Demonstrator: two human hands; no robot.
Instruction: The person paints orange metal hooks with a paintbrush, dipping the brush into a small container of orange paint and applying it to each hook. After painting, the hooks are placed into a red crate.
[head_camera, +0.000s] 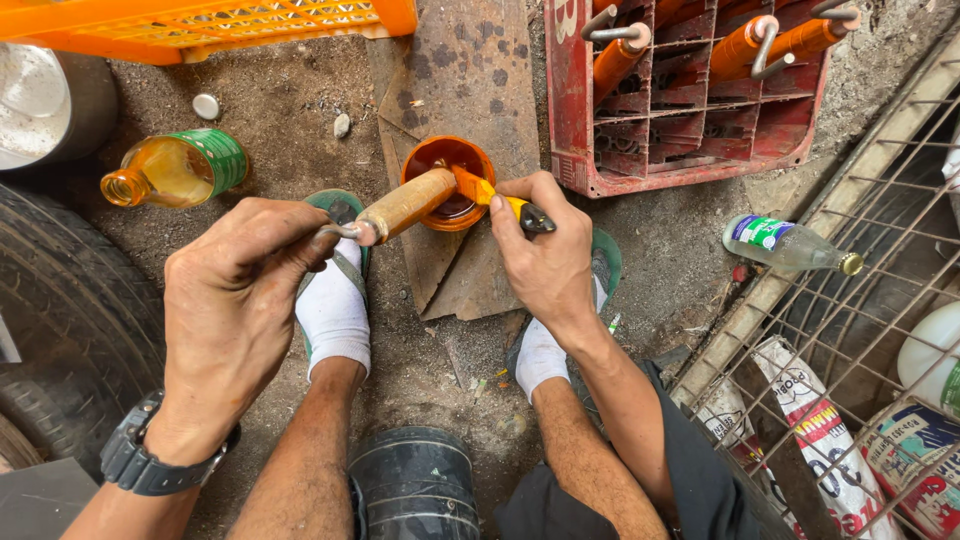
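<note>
Right now your left hand (235, 300) grasps the bent metal hook at the near end of a short wooden handle with a pale, unpainted barrel (405, 203). Its grip is clenched, thumb and fingers pinching the wire just beside the wood. The handle's long axis runs from lower left to upper right, and its far end points into a small round tin of orange paint (450, 180) that stands on a rusty metal sheet (470, 80) on the dirt floor. Your right hand (545, 250) is clenched around a small paintbrush with a yellow and black handle (500, 202), whose orange-loaded tip touches the handle's far end over the tin. The brush's bristles are hard to make out against the paint. A red plastic crate (575, 100), cut off at the top edge, holds already orange handles (745, 45).
</note>
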